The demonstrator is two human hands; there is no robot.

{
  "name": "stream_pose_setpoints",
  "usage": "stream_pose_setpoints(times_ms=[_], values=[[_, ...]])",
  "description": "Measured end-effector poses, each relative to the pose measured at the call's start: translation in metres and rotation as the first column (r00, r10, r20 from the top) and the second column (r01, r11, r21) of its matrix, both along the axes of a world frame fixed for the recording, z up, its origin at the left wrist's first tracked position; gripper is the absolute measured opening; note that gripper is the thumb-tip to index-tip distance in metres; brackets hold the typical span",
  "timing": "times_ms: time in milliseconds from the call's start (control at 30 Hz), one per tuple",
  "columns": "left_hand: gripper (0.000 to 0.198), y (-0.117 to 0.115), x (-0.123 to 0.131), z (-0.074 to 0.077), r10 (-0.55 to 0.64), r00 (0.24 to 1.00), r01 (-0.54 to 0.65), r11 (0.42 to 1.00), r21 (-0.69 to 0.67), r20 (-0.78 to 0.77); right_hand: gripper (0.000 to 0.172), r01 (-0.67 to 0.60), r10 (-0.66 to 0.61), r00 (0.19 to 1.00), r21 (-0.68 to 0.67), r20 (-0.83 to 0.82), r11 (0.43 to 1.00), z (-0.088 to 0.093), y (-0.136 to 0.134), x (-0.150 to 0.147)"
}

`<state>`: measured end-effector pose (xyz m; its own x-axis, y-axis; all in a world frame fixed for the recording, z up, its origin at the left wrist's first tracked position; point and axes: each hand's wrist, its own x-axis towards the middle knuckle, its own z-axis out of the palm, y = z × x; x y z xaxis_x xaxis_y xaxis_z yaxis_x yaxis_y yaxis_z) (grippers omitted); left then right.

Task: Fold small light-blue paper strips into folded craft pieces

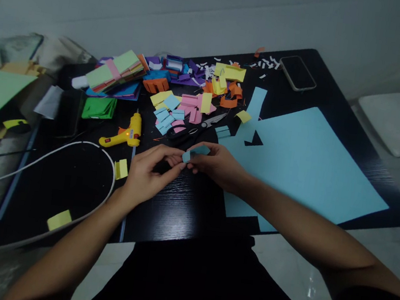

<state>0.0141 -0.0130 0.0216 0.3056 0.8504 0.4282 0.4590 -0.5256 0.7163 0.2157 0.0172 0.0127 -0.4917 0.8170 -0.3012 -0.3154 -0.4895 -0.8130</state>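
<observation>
Both my hands meet over the near middle of the black table. A small strip of light blue paper (186, 157) is bent between them. My right hand (216, 164) pinches the strip, whose far end sticks up past the fingers. My left hand (155, 166) closes thumb and fingertips at the strip's folded near end. Just beyond the hands lie scissors (213, 120) with dark handles. Large light blue paper sheets (306, 160) spread out to the right, partly under my right forearm. Left of my hands is a yellow hot glue gun (130, 132) with a small orange light showing.
Folded paper pieces in pink (191, 106), blue, yellow and orange heap at the back centre. A stack of coloured paper (117, 74) and green pieces (99, 107) sit back left. A phone (297, 73) lies back right. A white cable (113, 172) loops across the left side.
</observation>
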Motion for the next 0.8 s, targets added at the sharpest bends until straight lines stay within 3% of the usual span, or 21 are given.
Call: stream_pose_setpoints(times_ms=[267, 400, 567, 800], values=[[0.018, 0.0, -0.001, -0.003, -0.03, 0.999, 0.03, 0.999, -0.019, -0.013, 0.014, 0.023, -0.023, 1.0, -0.013, -0.011, 1.0, -0.002, 0.0, 0.0], [0.027, -0.002, 0.004, -0.007, -0.004, 1.0, 0.004, 0.998, -0.061, 0.01, 0.017, 0.09, -0.092, 0.995, 0.055, 0.041, 0.994, -0.004, -0.002, -0.002], [0.018, -0.004, 0.008, -0.006, 0.086, 0.996, -0.086, 0.995, -0.049, -0.005, 0.022, 0.095, -0.104, 0.993, 0.134, 0.063, 0.986, -0.005, -0.005, -0.002], [0.01, -0.002, 0.004, -0.013, 0.195, 0.98, -0.19, 0.974, -0.122, 0.028, 0.035, -0.014, -0.071, 0.969, 0.335, 0.238, 0.942, -0.008, -0.01, -0.001]])
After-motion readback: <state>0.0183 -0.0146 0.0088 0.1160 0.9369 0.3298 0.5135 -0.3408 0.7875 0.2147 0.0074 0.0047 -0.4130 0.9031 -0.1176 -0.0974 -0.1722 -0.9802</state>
